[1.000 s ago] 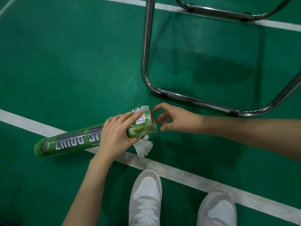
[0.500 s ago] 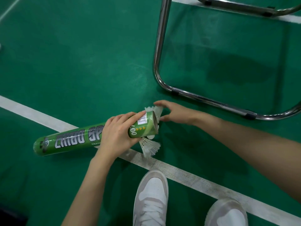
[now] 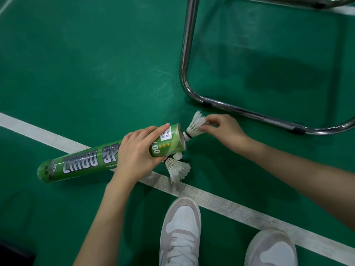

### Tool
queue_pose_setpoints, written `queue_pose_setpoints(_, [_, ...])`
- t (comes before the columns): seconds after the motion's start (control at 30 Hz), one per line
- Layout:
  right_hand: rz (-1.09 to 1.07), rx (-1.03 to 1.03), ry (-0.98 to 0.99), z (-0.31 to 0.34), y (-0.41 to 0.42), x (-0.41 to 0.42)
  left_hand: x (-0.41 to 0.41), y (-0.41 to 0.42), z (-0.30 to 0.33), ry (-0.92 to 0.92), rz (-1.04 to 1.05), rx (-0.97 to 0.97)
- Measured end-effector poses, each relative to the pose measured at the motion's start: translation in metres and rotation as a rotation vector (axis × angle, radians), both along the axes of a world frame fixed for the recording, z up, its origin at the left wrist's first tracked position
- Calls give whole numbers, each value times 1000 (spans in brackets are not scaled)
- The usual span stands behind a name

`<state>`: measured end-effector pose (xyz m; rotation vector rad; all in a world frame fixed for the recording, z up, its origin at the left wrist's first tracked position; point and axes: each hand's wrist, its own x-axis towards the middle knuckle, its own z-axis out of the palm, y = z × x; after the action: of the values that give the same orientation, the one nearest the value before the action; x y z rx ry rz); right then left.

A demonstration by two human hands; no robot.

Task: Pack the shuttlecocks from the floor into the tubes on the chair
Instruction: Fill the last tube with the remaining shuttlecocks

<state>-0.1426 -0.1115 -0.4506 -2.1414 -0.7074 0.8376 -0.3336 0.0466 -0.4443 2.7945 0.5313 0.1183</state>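
The left hand (image 3: 137, 150) grips the green tube (image 3: 107, 156) low so its open end faces right. The right hand (image 3: 221, 131) pinches 1 shuttlecock (image 3: 194, 125), cork first, at the opening.

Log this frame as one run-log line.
left hand: grips tube | right hand: pinches shuttlecock, cork at tube mouth | second shuttlecock: floor under tube
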Motion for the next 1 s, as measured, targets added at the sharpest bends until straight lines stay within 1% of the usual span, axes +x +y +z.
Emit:
queue_pose_setpoints(0.07, [-55,69,1,14,-4,3,0,0,0,-4,8,-1])
queue_pose_setpoints(0.17, [-107,209,136,29,-5,-2,2,-1,2,-14,16,-2])
queue_pose_setpoints(0.3, [0,309,270,35,4,-25,9,-7,6,-23,12,-7])
queue_pose_setpoints(0.4, [-18,358,421,38,13,-42,13,-8,8,-40,22,-6])
queue_pose_setpoints(0.43, [-12,358,439,39,15,-47,14,-7,9,-45,29,-10])
queue_pose_setpoints(0.5, [-1,341,421,39,18,-53,15,-8,11,-55,40,-14])
queue_pose_setpoints(0.7, [-41,317,286,35,21,-58,17,-10,14,-51,38,-7])
queue_pose_setpoints(1.0, [5,341,395,29,18,-59,15,-14,9,-56,20,14])
